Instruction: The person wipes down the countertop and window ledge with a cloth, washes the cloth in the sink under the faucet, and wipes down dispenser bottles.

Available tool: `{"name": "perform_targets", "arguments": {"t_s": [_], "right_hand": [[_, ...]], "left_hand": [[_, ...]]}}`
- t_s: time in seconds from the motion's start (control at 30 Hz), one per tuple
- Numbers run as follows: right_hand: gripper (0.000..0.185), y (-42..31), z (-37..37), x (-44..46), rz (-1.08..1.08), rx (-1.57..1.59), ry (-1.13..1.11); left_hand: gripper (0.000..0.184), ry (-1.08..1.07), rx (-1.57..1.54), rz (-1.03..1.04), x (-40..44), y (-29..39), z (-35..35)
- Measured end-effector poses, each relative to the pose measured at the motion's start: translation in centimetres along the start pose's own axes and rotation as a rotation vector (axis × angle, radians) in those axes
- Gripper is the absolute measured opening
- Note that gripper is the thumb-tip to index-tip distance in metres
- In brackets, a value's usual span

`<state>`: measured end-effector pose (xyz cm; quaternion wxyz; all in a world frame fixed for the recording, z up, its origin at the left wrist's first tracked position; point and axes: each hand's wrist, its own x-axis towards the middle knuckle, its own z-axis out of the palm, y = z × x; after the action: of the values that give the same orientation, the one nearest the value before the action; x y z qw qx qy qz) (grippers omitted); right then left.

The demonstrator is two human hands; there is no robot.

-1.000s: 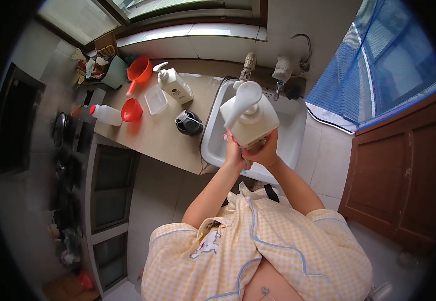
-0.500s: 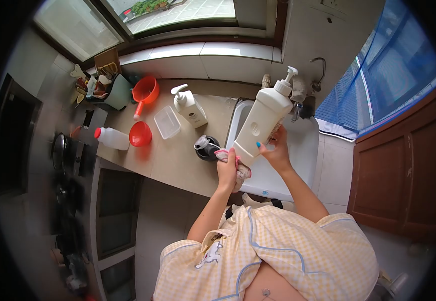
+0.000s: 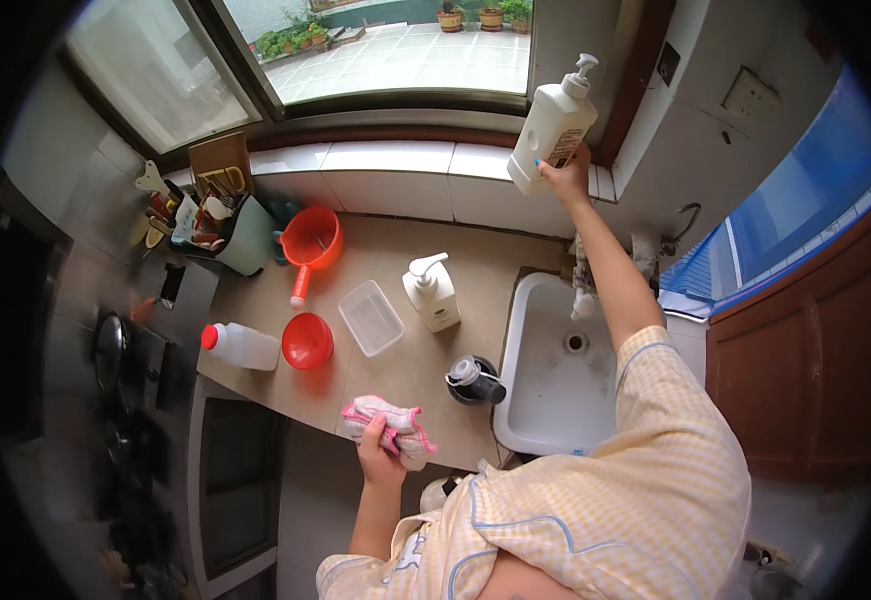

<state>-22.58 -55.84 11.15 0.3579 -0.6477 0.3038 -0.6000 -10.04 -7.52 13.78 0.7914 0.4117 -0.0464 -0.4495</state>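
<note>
A large white pump bottle (image 3: 552, 130) is gripped low on its side by my right hand (image 3: 567, 178), at the height of the windowsill beyond the sink. It tilts slightly to the right. My left hand (image 3: 380, 460) is closed around a crumpled pink-edged cloth (image 3: 395, 428) over the counter's front edge. Between the cloth and the sink (image 3: 560, 385) stands a dark bottle with a clear cap (image 3: 475, 381). A smaller white pump bottle (image 3: 432, 292) stands behind it on the counter.
On the counter (image 3: 385, 250) are a clear plastic box (image 3: 372, 318), a red bowl (image 3: 307, 341), a red ladle-like scoop (image 3: 312, 240) and a white bottle with a red cap (image 3: 240, 346). A utensil holder (image 3: 245, 235) stands at the back left; a tap (image 3: 582, 300) overhangs the sink.
My right hand has carried the large pump bottle up and away from above the sink to the windowsill. My left hand, with the cloth, has moved left and away from the bottle.
</note>
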Motion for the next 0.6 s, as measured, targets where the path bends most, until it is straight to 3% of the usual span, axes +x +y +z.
{"name": "perform_targets", "arguments": {"t_s": [0.1, 0.17, 0.3, 0.4, 0.47, 0.6], "right_hand": [[0.059, 2.2, 2.4, 2.0, 0.027, -0.149, -0.062], [0.058, 4.2, 3.7, 2.4, -0.024, -0.356, 0.089], [0.063, 4.8, 4.3, 3.5, -0.136, -0.399, 0.011], [0.073, 5.2, 3.8, 3.6, -0.040, -0.298, -0.109], [0.082, 4.3, 2.7, 3.9, 0.166, -0.076, -0.338], [0.087, 3.7, 1.8, 4.8, 0.258, -0.142, -0.479]], "left_hand": [[0.014, 0.133, -0.065, -0.006, 0.7, 0.6, -1.5], [0.013, 0.189, -0.088, -0.012, 1.1, 0.7, -3.6], [0.011, 0.353, -0.114, -0.021, 1.9, 0.8, -5.6], [0.011, 0.288, -0.109, -0.079, 2.4, 0.6, -6.1], [0.010, 0.281, -0.093, -0.084, 2.4, 0.6, -4.9], [0.010, 0.185, -0.065, -0.130, 3.1, 0.4, -3.9]]}}
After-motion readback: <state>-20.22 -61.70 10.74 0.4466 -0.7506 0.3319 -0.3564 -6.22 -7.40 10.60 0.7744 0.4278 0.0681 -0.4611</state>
